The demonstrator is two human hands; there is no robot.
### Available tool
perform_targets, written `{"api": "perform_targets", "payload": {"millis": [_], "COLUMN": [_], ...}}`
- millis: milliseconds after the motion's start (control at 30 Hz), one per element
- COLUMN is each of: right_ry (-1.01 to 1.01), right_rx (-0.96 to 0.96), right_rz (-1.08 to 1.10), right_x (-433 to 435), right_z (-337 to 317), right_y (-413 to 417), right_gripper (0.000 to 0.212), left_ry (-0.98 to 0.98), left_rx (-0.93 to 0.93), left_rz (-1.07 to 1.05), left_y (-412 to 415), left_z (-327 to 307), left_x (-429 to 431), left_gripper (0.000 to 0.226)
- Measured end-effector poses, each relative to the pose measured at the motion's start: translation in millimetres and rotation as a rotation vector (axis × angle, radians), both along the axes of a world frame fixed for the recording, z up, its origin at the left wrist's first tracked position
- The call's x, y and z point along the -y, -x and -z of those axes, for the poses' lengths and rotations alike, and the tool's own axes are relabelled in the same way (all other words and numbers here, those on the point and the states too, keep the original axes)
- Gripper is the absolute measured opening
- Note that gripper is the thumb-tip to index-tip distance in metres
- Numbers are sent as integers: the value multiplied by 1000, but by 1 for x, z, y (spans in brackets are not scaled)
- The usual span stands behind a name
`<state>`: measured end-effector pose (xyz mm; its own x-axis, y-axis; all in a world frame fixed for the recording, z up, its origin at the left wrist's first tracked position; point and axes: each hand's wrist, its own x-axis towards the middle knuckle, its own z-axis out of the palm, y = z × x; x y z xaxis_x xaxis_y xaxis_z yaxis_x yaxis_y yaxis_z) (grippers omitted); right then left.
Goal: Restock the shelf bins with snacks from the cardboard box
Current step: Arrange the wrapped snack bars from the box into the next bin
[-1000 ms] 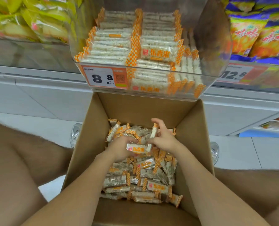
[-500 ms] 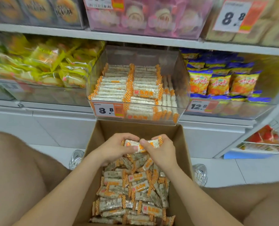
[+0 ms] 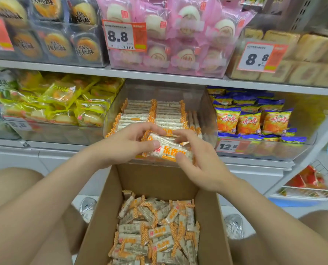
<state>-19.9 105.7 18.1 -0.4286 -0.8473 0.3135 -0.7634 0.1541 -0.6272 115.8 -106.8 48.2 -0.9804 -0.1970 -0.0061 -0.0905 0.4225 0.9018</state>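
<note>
Item: small bundle of snack bars (image 3: 169,150), white wrappers with orange checked ends and orange lettering, held level between both hands at the front of the clear shelf bin (image 3: 207,111), above the far edge of the cardboard box (image 3: 155,180). Left hand (image 3: 125,144): fingers curled over the top of the bundle's left end, thumb pressed on its front face. Right hand (image 3: 203,163): fingers bent round the right end, thumb laid on the lower front. Bin contents: matching bars (image 3: 159,113) stacked flat in neat rows, with a few set on edge at the right side. Box contents: loose bars (image 3: 155,230) of the same kind, heaped in no order; the box stood open on the floor between the person's knees. Neighbouring bins: yellow packets (image 3: 63,100) to the left, orange-and-blue packets (image 3: 249,121) to the right over a 12.8 price tag (image 3: 228,146), pink packets (image 3: 178,35) on the shelf above.
</note>
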Motion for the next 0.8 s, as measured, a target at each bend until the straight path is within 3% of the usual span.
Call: {"api": "perform_targets", "payload": {"millis": [67,133,300,367,533,800], "right_ry": [-71,-147,-310,-416,-573,-432], "right_rx": [-24,-82,-318,-340,-253,-249], "right_rz": [-8,-7,51,102,117,460], "right_x": [10,20,34,38,66,93], "right_z": [-15,-28,-35,-28,-12,0], "right_y": [8,19,61,77,86,66], "right_gripper": [51,53,56,56,53,49], "left_ry": [-77,-35,698,827,864,884], "left_rx": [-36,-20,22,105,433,422], "left_rz": [-51,-119,-318,-346,-282,-290], "left_y": [4,9,34,39,43,42], "left_z": [-7,-6,19,24,48,53], "left_x": [1,1,7,6,4,2], "left_gripper": [30,33,54,54,73,73]}}
